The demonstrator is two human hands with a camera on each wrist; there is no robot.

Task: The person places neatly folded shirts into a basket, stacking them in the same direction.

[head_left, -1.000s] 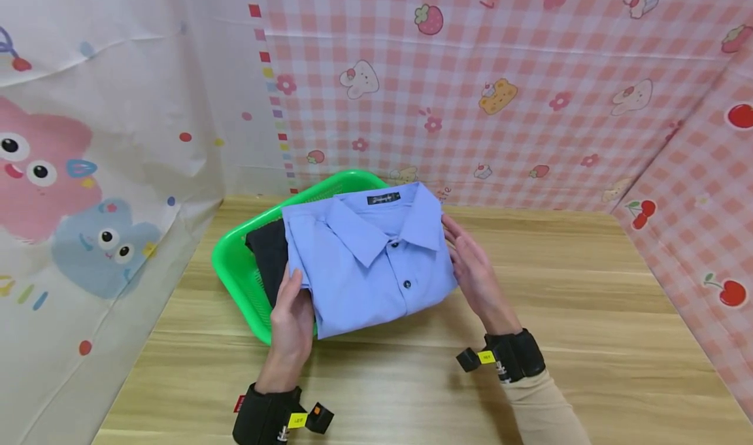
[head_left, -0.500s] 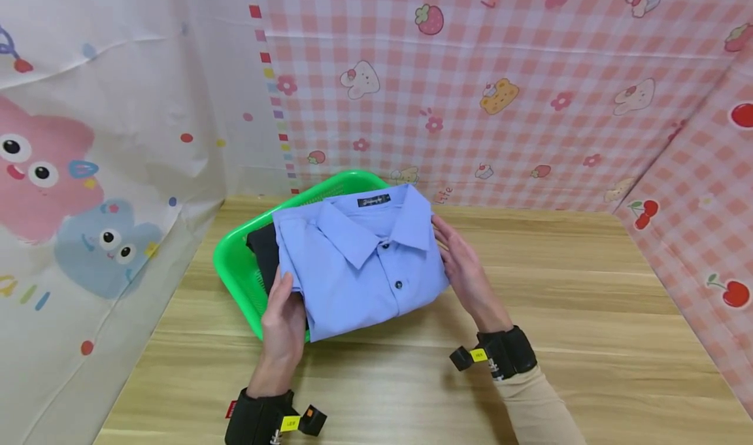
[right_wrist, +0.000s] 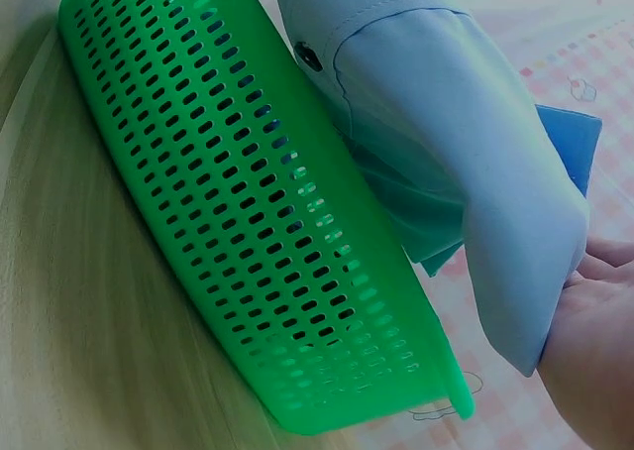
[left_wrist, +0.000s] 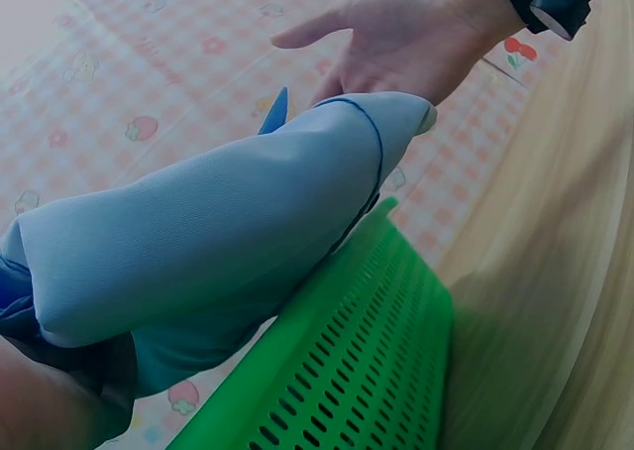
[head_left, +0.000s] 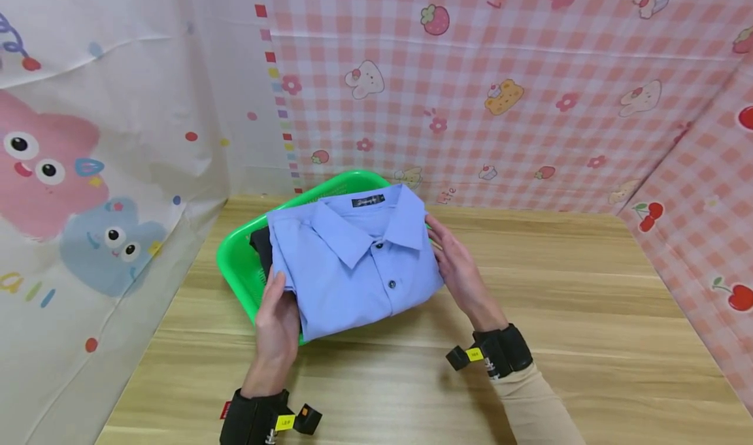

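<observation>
A folded light-blue collared shirt (head_left: 347,281) lies tilted over a green plastic basket (head_left: 235,265), collar toward the back wall. At its left edge my left hand (head_left: 278,327) grips it, thumb along the near corner and fingers hidden beneath. My right hand (head_left: 463,275) supports the opposite side with fairly straight fingers; the left wrist view shows that hand's thumb standing away from the cloth. A black folded garment (head_left: 262,246) peeks out of the basket beside the shirt. From the right wrist, the shirt (right_wrist: 446,103) hangs over the perforated basket wall (right_wrist: 218,192).
The basket stands on a wood-grain table (head_left: 559,301), close to the pink checked back wall cloth (head_left: 470,53). A white cartoon-print cloth (head_left: 147,170) hangs at the left. Both wrists wear black straps with small cameras.
Both hands have shifted the shirt a little to the left over the basket, so less of the black garment shows. The basket has stayed in place.
</observation>
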